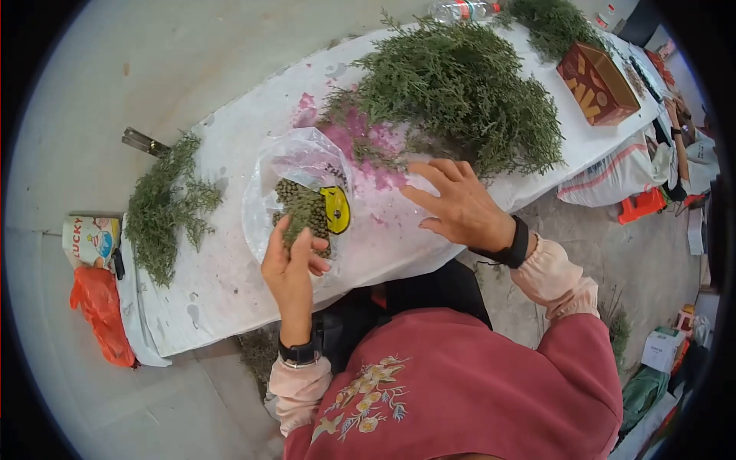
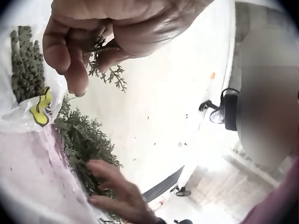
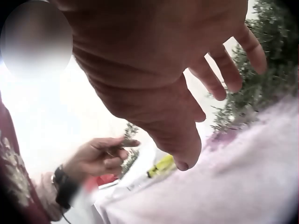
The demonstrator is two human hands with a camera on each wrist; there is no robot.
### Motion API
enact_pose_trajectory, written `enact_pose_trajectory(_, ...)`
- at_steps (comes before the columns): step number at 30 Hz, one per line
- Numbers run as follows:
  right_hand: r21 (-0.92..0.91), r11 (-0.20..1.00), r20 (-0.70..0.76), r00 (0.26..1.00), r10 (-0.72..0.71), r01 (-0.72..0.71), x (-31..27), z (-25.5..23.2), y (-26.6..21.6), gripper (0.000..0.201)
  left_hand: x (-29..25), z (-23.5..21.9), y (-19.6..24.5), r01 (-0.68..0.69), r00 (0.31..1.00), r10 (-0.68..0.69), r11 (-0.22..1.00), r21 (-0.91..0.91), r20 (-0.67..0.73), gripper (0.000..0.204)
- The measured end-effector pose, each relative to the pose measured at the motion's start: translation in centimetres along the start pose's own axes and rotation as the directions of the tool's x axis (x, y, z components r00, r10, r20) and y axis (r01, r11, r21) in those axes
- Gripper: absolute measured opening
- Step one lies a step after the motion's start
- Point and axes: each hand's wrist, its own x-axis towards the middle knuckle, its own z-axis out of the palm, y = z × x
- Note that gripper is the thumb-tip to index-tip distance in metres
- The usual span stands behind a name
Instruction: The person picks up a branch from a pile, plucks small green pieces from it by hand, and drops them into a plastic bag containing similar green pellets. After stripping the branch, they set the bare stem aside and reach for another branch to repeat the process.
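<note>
Between the thumb and fingers of my left hand (image 1: 290,270) a small green sprig (image 1: 305,205) is pinched, above a clear plastic bag (image 1: 261,172) holding small round green pieces (image 1: 290,189) and marked with a yellow label (image 1: 336,210). The left wrist view shows the sprig (image 2: 117,78) poking out below the left hand (image 2: 126,23). My right hand (image 1: 464,207) hovers over the table (image 1: 368,264) beside the large leafy pile (image 1: 460,92), fingers spread and holding nothing. In the right wrist view the right hand (image 3: 154,70) has its fingers apart near the foliage (image 3: 275,60).
Another bunch of branches (image 1: 165,215) lies at the table's left end, near a red bag (image 1: 106,314) and a printed container (image 1: 88,239). At the far right are a red box (image 1: 598,84), a plastic bottle (image 1: 464,10) and more foliage (image 1: 556,29). Pink stains mark the white tabletop.
</note>
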Motion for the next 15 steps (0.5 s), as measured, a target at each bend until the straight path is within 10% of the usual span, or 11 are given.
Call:
enact_pose_trajectory(10, 0.188, 0.965, 0.064, 0.983, 0.172, -0.181, 1.3, 3.0, 4.9, 0.031, -3.6, 7.0, -1.3, 0.449, 0.818, -0.23, 0.828, -0.335, 0.527, 0.019)
enact_pose_trajectory(15, 0.259, 0.948, 0.079, 0.982, 0.171, -0.186, 1.8, 3.8, 5.8, 0.027, -5.0, 10.2, -5.0, 0.643, 0.507, -0.253, 0.748, -0.166, 0.824, 0.019)
